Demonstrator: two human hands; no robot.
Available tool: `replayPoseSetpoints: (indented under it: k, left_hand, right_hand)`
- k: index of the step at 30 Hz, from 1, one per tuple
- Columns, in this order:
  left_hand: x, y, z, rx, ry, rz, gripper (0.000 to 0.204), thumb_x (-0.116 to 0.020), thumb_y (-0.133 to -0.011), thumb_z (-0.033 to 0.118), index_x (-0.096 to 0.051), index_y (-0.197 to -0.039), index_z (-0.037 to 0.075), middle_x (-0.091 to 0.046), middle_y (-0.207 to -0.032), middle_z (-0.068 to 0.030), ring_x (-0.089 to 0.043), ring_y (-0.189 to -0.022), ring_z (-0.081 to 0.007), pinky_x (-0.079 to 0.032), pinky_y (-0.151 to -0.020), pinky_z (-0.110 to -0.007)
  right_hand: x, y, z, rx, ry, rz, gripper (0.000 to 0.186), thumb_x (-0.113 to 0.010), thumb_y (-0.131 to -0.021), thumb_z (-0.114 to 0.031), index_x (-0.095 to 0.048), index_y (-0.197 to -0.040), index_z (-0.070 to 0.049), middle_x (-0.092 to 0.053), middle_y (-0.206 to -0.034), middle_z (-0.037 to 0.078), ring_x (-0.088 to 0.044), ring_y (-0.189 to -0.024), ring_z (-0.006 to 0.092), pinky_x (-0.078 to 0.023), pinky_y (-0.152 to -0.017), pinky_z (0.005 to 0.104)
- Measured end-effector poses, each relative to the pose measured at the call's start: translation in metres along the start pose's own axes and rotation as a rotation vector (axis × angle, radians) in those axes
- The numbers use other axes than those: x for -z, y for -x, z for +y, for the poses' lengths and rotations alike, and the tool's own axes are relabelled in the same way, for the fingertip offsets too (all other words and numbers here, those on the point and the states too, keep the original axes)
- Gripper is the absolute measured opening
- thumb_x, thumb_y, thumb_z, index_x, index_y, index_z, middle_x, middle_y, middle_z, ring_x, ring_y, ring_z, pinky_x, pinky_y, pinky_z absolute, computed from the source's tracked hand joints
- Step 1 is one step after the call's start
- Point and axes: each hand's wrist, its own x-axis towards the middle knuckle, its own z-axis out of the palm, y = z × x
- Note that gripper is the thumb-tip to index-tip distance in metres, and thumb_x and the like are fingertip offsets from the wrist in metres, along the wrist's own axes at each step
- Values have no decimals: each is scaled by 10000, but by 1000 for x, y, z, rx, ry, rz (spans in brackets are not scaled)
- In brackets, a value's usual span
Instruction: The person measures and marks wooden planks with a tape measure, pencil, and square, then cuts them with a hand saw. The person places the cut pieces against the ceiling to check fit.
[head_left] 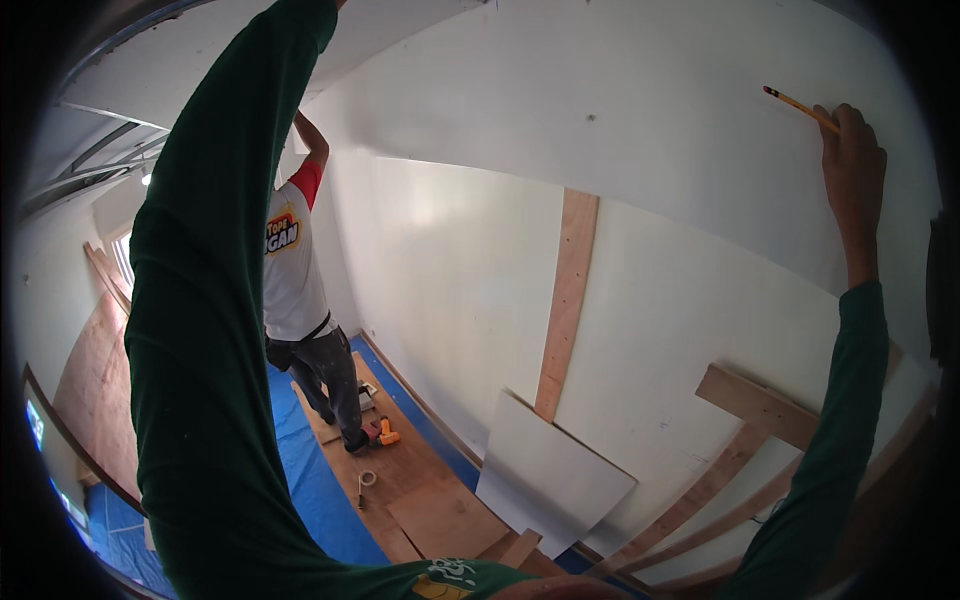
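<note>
My right hand (856,165) is raised at the upper right, its fingers closed around a yellow pencil (803,107). The pencil's dark eraser end points up and left. Behind the hand spreads a large white panel (600,110) along the upper wall; whether the hand touches it I cannot tell. My left arm (215,300), in a dark green sleeve, stretches up past the top edge, toward the white ceiling board (400,22). Only a sliver of the wrist shows there, so the left hand itself is out of sight.
Left of centre, a co-worker (300,270) with a raised arm stands on a long wooden platform (430,500). An orange power tool (385,432) and a cable coil (366,480) lie there. A loose white board (550,475) and timber pieces (760,403) lean against the wall. Blue sheeting (335,525) covers the floor.
</note>
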Motion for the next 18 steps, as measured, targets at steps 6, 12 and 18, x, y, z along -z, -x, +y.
replayPoseSetpoints:
  k: [6,12,18]
  left_hand:
    - [27,-12,17,96,29,-204,330,-731,-994,218,-757,-1296,86,-755,-1309,-152,-658,-1331,-345,-440,-1164,-554]
    - [17,-8,14,132,109,-101,319,-748,-975,195,-757,-1267,67,-759,-1272,-154,-666,-1303,-344,-486,-1133,-523]
    - [19,-6,18,105,135,-22,322,-748,-971,181,-744,-1266,50,-737,-1308,-151,-652,-1311,-340,-499,-1126,-512]
  right_hand:
    - [-6,1,11,65,-18,99,227,-701,-1118,-322,-640,-1094,-105,-661,-881,11,-635,-734,139,-511,-654,337]
    - [-2,2,3,61,-68,130,234,-696,-1122,-322,-625,-1096,-100,-665,-900,11,-646,-772,160,-498,-648,350]
    - [3,0,0,65,-85,187,287,-698,-1120,-311,-588,-1013,-68,-649,-882,52,-634,-758,201,-517,-658,378]
